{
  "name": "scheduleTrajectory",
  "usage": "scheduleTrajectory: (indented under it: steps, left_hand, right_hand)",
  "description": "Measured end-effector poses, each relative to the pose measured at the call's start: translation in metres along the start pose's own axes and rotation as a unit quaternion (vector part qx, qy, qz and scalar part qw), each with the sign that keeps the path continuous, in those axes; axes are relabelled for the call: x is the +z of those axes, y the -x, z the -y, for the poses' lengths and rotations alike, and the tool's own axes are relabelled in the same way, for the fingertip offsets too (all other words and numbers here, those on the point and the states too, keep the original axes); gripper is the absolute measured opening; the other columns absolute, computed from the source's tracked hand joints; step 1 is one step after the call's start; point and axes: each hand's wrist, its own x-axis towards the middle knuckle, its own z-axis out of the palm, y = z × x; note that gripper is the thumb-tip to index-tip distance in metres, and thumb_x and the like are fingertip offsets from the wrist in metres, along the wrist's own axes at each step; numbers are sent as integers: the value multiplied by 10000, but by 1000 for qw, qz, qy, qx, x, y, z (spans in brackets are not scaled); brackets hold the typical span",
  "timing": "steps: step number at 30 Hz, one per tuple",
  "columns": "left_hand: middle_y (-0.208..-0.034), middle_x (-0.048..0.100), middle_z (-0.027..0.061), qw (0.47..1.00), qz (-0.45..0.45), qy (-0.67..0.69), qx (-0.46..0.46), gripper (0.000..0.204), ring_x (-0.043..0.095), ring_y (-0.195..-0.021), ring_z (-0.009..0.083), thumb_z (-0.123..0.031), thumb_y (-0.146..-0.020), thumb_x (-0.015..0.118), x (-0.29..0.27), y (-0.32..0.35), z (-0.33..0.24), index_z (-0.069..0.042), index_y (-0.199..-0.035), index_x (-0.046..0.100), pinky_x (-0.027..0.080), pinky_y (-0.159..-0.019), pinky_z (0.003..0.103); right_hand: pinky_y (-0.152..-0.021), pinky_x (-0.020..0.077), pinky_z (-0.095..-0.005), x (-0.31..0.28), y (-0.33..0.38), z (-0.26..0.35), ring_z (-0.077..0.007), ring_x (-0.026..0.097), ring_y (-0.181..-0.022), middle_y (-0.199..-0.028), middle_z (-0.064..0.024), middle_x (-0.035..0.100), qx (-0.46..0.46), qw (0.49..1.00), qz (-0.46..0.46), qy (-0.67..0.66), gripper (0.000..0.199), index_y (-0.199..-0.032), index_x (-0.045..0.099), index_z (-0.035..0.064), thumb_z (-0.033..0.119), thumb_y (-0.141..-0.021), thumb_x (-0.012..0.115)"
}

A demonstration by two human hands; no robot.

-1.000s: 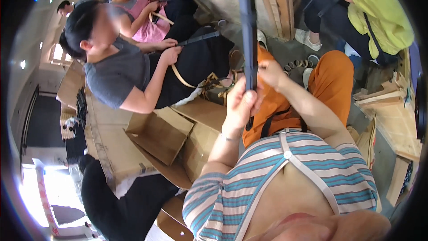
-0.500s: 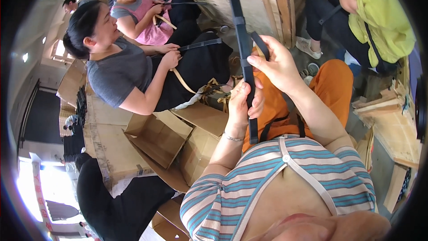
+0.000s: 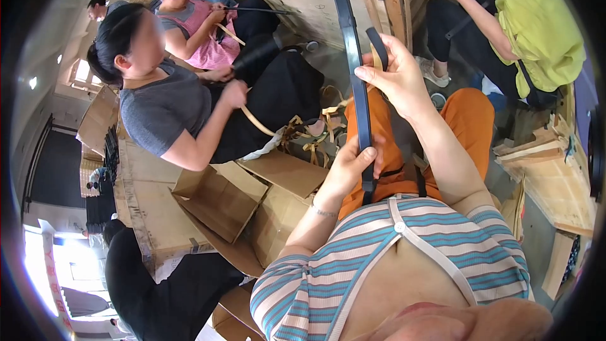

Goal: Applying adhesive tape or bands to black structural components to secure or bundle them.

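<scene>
A long black belt (image 3: 361,104) runs upright before me, from the top edge down to my lap. Its lower part is gripped by my left hand (image 3: 355,163), fingers curled round behind and thumb in front. Higher up, my right hand (image 3: 392,76) pinches the belt between thumb and fingers. A short loose strap end (image 3: 377,47), black with a tan underside, curls up out of my right fingers. Whether it belongs to the same belt I cannot tell.
An open cardboard box (image 3: 268,215) stands at my left. Tan strips (image 3: 312,142) lie heaped beyond it. Co-workers sit at left and right, a yellow-clad person (image 3: 536,38) holding a black strap. Wooden crates (image 3: 322,6) stand ahead, with a wooden box (image 3: 546,170) at right.
My left hand has shifted slightly right and down along the belt, and the belt has turned a little. At right, the yellow-clad co-worker's hands have come into view with a black strap.
</scene>
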Motion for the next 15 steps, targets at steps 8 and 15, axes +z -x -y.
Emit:
scheduleTrajectory:
  steps: [8,15]
  left_hand:
    - [-543,390,-9,990,-135,-19,31,138,334,-418,72,-145,-877,551,-18,-18,-11,-27,-900,483,263,-398,214]
    - [-605,490,-29,969,-217,-84,79,119,410,-456,37,-94,-823,604,-6,-35,-19,-48,-917,549,311,-408,187]
  right_hand:
    - [-783,441,-232,-18,14,0,-79,511,-903,-964,-25,520,4,993,113,30,419,-1188,433,-4,123,-837,625]
    - [-896,367,-267,-4,47,-22,-138,461,-1029,-1088,-63,453,10,985,171,19,467,-1243,397,-20,125,-846,597]
